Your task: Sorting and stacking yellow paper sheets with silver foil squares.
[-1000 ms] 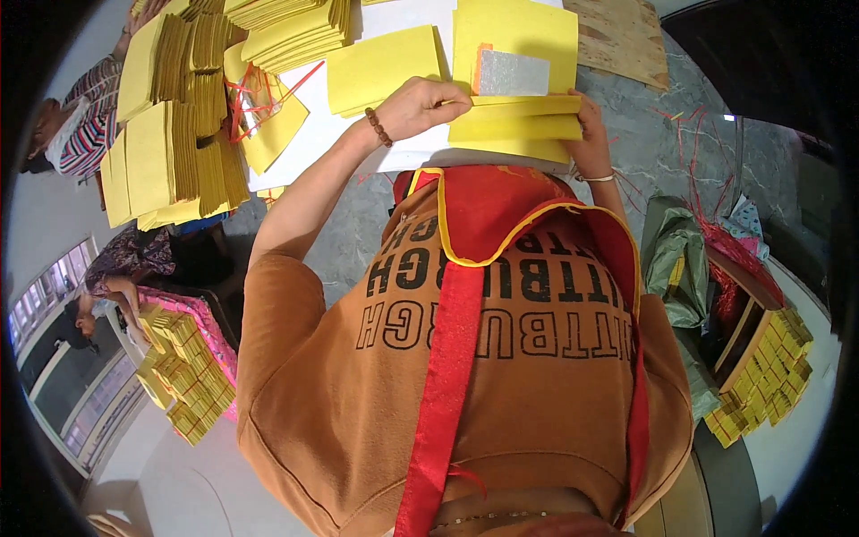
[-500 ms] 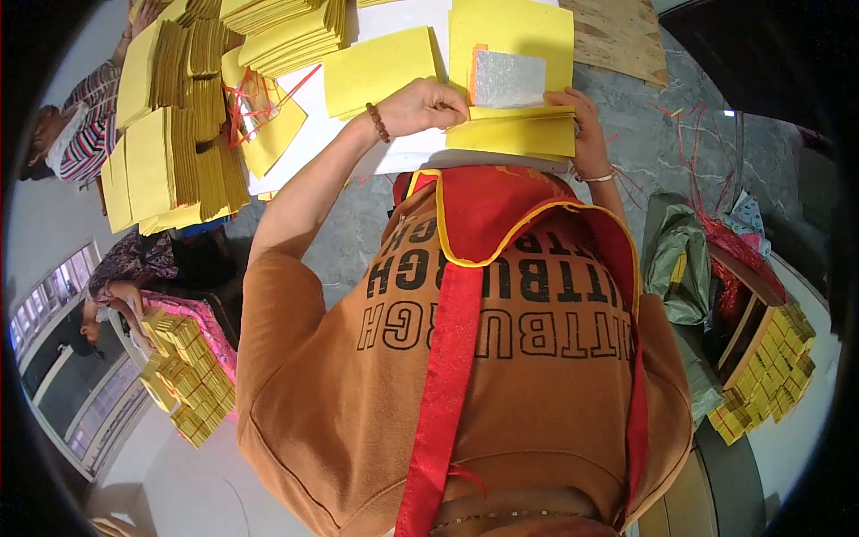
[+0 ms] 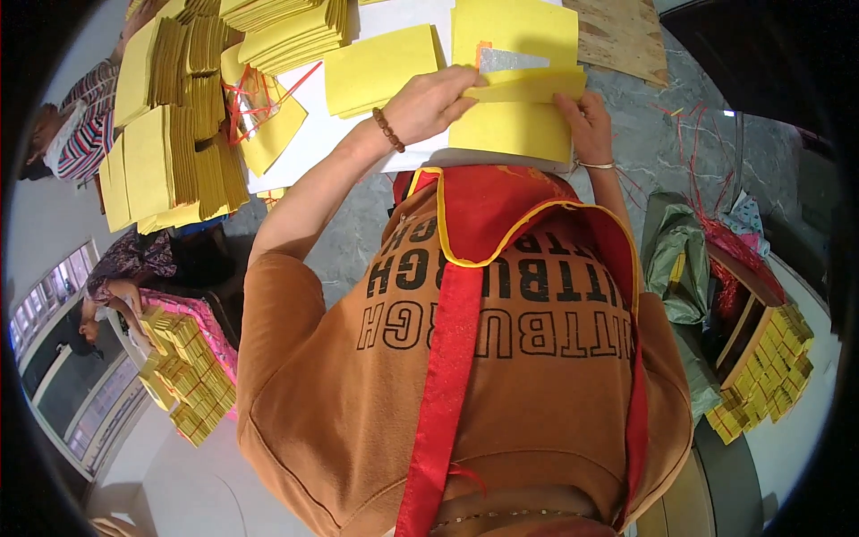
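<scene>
My left hand (image 3: 437, 98), with a brown bead bracelet at its wrist, pinches the left end of a raised fold of yellow paper (image 3: 532, 88). The fold's right end is gripped by my right hand (image 3: 586, 123), thumb on the near side. Behind the fold, a silver foil patch (image 3: 512, 60) with an orange left edge lies on the yellow paper and is partly covered by it. More yellow paper (image 3: 510, 130) lies flat on the near side, by the table edge. Just left of my left hand rests a small stack of yellow paper (image 3: 383, 70).
Tall stacks of yellow paper (image 3: 148, 76) fill the left of the white table (image 3: 309, 148), with red strips (image 3: 246, 107) beside them. A wooden board (image 3: 622, 36) lies at far right. Bundled yellow blocks (image 3: 771, 371) stand right; a person (image 3: 134, 268) works near more at left.
Both hands have moved slightly away from me, carrying the fold up over the lower part of the foil patch. More of the near paper now shows.
</scene>
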Action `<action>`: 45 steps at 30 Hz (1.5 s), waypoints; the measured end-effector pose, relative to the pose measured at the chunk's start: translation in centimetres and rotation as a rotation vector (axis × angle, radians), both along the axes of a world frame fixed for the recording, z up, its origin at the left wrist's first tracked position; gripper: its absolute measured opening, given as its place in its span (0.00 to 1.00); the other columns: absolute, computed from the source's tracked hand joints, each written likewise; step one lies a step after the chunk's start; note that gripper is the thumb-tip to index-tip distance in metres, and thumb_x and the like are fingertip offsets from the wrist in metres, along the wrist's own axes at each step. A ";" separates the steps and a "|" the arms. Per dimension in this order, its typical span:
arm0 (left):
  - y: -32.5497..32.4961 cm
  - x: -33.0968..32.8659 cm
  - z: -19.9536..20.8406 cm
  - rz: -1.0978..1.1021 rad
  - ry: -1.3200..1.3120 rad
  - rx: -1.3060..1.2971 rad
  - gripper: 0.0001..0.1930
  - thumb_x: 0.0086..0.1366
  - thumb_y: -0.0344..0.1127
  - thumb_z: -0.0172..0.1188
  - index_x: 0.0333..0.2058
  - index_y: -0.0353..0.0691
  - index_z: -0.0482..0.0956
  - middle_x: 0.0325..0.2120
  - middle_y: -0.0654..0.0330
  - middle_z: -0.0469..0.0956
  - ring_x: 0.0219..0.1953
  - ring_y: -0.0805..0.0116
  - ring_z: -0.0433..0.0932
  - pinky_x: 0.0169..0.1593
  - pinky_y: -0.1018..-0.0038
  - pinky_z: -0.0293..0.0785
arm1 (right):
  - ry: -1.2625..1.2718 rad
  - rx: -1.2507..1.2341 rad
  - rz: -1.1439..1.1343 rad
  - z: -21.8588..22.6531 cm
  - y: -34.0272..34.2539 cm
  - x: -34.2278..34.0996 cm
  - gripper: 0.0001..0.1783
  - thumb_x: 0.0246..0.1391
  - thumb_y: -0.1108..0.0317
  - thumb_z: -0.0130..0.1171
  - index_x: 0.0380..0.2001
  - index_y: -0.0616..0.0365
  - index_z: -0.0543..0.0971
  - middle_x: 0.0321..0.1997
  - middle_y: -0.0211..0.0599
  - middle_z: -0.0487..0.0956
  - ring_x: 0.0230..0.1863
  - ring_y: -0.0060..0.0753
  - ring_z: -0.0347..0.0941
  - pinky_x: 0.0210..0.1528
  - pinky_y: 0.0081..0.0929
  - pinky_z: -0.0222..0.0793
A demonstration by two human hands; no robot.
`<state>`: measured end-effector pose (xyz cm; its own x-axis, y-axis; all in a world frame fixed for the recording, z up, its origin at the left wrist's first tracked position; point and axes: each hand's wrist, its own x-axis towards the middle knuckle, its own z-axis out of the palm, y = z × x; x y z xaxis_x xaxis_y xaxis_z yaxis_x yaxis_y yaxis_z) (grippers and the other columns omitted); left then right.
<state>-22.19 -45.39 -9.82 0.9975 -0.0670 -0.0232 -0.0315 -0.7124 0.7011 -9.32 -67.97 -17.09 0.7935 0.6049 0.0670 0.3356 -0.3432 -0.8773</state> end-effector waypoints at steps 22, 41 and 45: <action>0.1 -0.4 -2.2 -0.359 -0.142 0.218 0.29 0.44 0.39 0.67 0.49 0.51 0.71 0.44 0.53 0.69 0.45 0.56 0.67 0.48 0.66 0.65 | 0.478 0.309 0.018 -3.0 -1.4 0.0 0.14 0.48 0.69 0.58 0.41 0.55 0.76 0.50 0.34 0.67 0.47 0.25 0.65 0.48 0.23 0.63; -0.8 -1.3 -2.2 -0.244 -0.261 0.232 0.16 0.53 0.30 0.54 0.43 0.41 0.69 0.33 0.54 0.71 0.33 0.59 0.74 0.34 0.68 0.73 | 0.240 0.232 0.039 -3.2 -1.4 -0.2 0.17 0.47 0.70 0.59 0.44 0.56 0.74 0.52 0.37 0.67 0.55 0.29 0.61 0.54 0.26 0.60; -1.9 -2.0 -2.1 -0.299 -0.291 0.413 0.25 0.50 0.37 0.61 0.49 0.43 0.68 0.45 0.57 0.69 0.43 0.60 0.70 0.42 0.69 0.70 | 0.236 0.231 0.064 -2.9 -1.3 0.0 0.16 0.47 0.69 0.60 0.42 0.54 0.76 0.52 0.37 0.67 0.52 0.28 0.63 0.51 0.25 0.62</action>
